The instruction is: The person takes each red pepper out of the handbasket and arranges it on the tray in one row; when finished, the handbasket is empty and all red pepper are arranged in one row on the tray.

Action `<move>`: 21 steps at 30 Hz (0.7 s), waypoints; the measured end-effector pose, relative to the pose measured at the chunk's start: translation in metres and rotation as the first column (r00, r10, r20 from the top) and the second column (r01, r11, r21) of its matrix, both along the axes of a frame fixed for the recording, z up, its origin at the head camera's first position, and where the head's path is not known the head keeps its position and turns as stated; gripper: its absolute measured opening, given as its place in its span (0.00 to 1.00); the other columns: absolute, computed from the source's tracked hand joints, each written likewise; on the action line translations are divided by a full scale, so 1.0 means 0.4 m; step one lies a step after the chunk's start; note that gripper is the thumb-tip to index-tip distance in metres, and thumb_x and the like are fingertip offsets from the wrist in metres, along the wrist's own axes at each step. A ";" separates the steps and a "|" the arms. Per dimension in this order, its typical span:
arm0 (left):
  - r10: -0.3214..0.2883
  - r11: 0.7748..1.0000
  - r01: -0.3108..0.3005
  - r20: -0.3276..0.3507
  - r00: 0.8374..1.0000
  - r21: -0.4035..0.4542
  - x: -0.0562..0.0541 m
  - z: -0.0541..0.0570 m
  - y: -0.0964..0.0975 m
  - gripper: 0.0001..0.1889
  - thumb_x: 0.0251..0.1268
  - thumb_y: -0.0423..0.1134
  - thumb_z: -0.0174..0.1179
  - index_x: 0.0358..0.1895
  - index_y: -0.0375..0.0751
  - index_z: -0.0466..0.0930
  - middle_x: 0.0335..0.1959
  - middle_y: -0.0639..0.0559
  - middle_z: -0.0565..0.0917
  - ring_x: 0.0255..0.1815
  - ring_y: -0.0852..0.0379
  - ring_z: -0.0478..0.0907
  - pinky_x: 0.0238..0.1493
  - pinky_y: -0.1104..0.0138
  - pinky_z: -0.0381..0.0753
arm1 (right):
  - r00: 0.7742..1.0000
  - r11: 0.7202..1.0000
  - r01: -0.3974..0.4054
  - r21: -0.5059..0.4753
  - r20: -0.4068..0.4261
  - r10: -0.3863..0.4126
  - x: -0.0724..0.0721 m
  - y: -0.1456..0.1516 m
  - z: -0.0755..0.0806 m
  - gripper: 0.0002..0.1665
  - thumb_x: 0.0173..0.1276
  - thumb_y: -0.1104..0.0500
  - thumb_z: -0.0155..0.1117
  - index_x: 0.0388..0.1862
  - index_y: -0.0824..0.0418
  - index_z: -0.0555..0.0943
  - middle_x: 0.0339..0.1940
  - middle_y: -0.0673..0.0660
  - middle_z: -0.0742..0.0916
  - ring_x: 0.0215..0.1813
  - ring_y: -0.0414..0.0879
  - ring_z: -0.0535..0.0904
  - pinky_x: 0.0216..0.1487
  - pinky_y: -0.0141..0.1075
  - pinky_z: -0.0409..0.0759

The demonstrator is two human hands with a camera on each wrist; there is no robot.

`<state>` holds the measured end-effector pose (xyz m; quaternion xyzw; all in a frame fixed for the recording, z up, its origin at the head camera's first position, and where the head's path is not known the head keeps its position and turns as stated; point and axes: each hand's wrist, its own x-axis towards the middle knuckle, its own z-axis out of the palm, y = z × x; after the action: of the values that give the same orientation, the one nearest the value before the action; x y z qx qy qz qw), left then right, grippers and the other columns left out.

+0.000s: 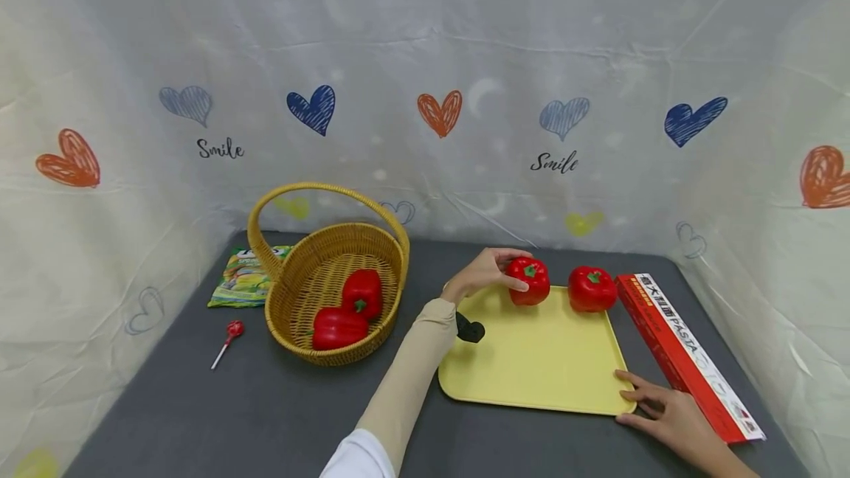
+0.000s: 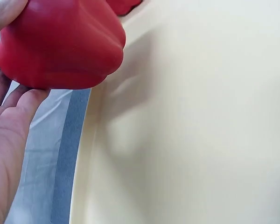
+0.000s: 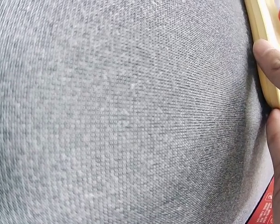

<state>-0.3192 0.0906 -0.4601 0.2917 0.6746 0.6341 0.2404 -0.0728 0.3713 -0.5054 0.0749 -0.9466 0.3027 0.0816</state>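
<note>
My left hand [image 1: 488, 274] grips a red bell pepper [image 1: 528, 281] over the back edge of the yellow tray [image 1: 538, 367]. In the left wrist view, the thumb and fingers are around the pepper [image 2: 60, 44], and its shadow falls on the tray [image 2: 191, 140]. Another red bell pepper [image 1: 592, 289] sits at the tray's back right corner. My right hand [image 1: 671, 415] holds the tray's front right corner. The right wrist view shows its thumb and a finger against the tray's rim [image 3: 267, 86].
A wicker basket [image 1: 282, 316] with an upright handle holds two red peppers [image 1: 340, 327]. Left of it are a green candy bag [image 1: 242, 280] and a red lollipop [image 1: 235, 329]. A long red pasta box [image 1: 690, 360] lies right of the tray. A printed curtain [image 1: 438, 190] surrounds the grey table [image 1: 265, 419].
</note>
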 end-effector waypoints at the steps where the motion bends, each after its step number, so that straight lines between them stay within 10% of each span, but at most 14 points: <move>1: 0.005 1.000 -0.005 -0.004 1.000 -0.003 0.001 0.002 0.007 0.29 0.51 0.27 0.70 0.60 0.41 0.77 0.51 0.52 0.82 0.46 0.58 0.80 0.47 0.65 0.81 | 1.000 1.000 -0.001 -0.005 -0.003 0.001 -0.002 0.001 0.000 0.21 0.41 0.48 0.82 0.33 0.58 0.88 0.49 0.60 0.86 0.49 0.22 0.75 0.34 0.15 0.75; 21: 0.000 0.999 0.003 0.074 0.997 -0.039 0.022 -0.009 0.094 0.33 0.52 0.25 0.69 0.64 0.42 0.72 0.57 0.52 0.77 0.51 0.59 0.77 0.51 0.68 0.79 | 0.999 0.997 -0.027 -0.079 -0.025 0.025 0.001 0.001 -0.005 0.20 0.40 0.52 0.82 0.33 0.58 0.88 0.49 0.62 0.86 0.51 0.18 0.71 0.35 0.16 0.76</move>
<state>-0.3105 0.1281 -0.4636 0.2636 0.6774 0.6309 0.2712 -0.0724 0.3719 -0.5075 0.0874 -0.9318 0.3401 0.0918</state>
